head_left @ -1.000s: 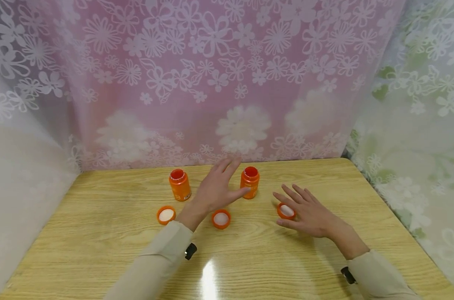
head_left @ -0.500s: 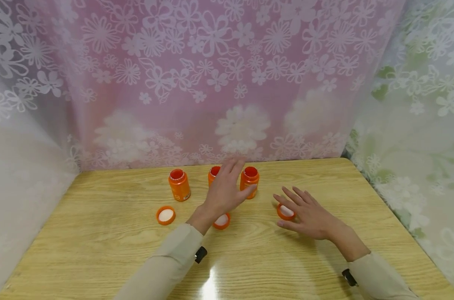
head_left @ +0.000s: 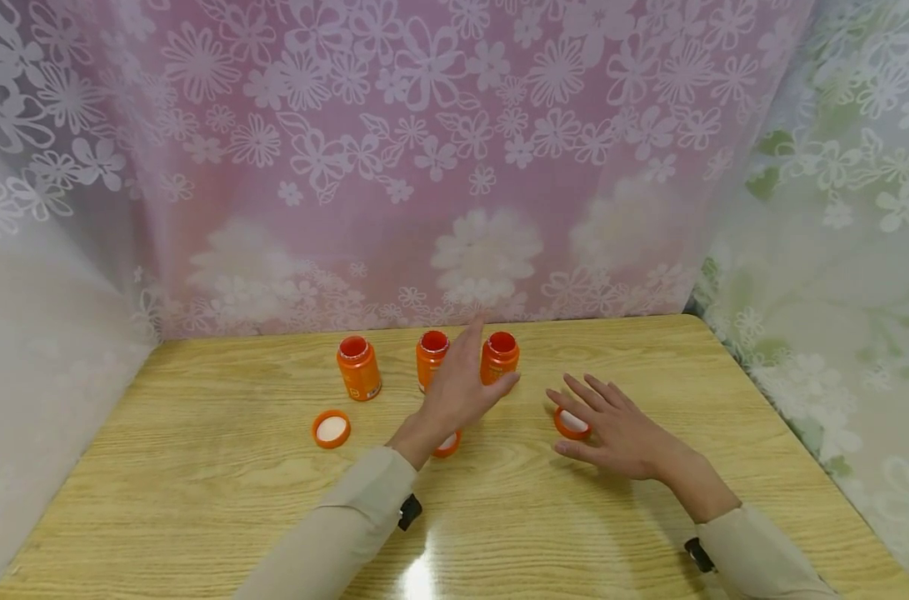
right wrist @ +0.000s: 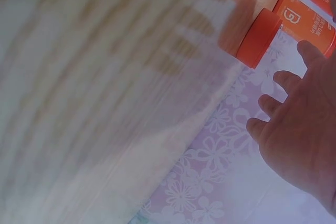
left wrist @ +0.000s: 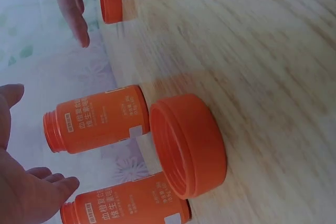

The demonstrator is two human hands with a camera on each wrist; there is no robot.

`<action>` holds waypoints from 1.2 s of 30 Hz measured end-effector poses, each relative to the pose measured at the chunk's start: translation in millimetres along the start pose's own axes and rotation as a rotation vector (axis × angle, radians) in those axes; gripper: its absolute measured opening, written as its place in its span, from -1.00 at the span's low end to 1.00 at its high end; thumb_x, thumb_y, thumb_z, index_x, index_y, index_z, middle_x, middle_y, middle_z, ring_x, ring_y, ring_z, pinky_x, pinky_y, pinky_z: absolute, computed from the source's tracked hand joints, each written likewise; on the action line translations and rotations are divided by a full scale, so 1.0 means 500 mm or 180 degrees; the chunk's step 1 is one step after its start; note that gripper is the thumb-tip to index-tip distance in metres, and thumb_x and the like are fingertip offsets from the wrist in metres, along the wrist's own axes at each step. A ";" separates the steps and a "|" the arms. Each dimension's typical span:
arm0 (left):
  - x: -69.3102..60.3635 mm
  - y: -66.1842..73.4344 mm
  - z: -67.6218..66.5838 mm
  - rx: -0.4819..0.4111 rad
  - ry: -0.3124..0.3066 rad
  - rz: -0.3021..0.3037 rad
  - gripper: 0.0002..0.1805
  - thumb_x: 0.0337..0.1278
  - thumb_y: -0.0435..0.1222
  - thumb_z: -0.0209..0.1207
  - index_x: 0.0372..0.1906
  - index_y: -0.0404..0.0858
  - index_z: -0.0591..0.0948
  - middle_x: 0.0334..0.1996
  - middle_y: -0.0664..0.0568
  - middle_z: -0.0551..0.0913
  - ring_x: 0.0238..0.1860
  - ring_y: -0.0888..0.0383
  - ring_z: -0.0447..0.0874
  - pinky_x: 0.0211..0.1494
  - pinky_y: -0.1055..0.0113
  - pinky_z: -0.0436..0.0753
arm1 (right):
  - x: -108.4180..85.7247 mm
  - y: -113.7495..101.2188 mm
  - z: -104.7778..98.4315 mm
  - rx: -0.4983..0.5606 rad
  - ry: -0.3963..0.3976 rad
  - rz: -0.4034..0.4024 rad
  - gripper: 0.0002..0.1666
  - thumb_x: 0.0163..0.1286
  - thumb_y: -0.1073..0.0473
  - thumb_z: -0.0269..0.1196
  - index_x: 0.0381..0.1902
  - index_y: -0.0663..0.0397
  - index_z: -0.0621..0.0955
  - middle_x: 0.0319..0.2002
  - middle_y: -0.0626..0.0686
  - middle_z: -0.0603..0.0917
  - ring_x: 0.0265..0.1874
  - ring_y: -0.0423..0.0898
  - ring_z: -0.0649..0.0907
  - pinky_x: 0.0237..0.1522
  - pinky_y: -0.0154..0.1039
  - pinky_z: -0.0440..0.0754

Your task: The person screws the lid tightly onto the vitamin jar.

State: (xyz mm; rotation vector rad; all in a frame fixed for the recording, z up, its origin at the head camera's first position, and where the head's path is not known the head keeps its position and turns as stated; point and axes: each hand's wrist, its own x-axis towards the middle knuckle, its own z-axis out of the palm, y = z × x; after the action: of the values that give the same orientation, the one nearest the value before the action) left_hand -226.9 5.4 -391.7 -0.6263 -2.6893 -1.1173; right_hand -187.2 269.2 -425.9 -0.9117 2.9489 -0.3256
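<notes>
Head view shows three orange jars standing up in a row on the far part of a wood desk (head_left: 199, 475). Their tops are off, and you can see red inside each one. The left jar (head_left: 360, 375) stands a little apart, while the middle jar (head_left: 430, 362) and the right jar (head_left: 500, 354) are near each other. Three orange lids lie on the desk, nearer than the jars, with their white insides up. The left lid (head_left: 331, 429) is near the left jar. The middle lid (head_left: 447, 445) is partly hidden by the left arm. The right lid (head_left: 571, 423) is farther right, well apart from the other two. The left hand (head_left: 456, 392) reaches far, with its thumb well away from its fingers. It covers some of the middle jar, and its thumb is in front of the right jar; I cannot tell if they touch. The right hand (head_left: 619, 429) has its fingers spread above the right lid, and the left wrist view shows a gap between them. A pink flower curtain (head_left: 364, 167) hangs behind the desk.
</notes>
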 end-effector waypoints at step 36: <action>0.037 -0.052 0.087 -0.1035 -0.0242 -0.1059 -0.15 0.12 -0.07 0.31 0.43 -0.18 0.16 0.25 -0.04 0.42 0.23 0.01 0.41 0.30 0.06 0.34 | 0.015 0.006 0.007 0.0057 -0.0159 -0.0019 -0.08 0.33 -0.42 0.00 0.50 -0.13 0.13 0.46 0.22 0.06 0.38 0.29 0.09 0.31 0.24 0.04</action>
State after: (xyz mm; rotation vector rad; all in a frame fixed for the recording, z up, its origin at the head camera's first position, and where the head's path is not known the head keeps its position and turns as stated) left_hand -254.7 25.5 -433.4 -0.2681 -2.7669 -1.6685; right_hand -195.0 266.7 -429.7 -0.9129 2.8938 -0.3240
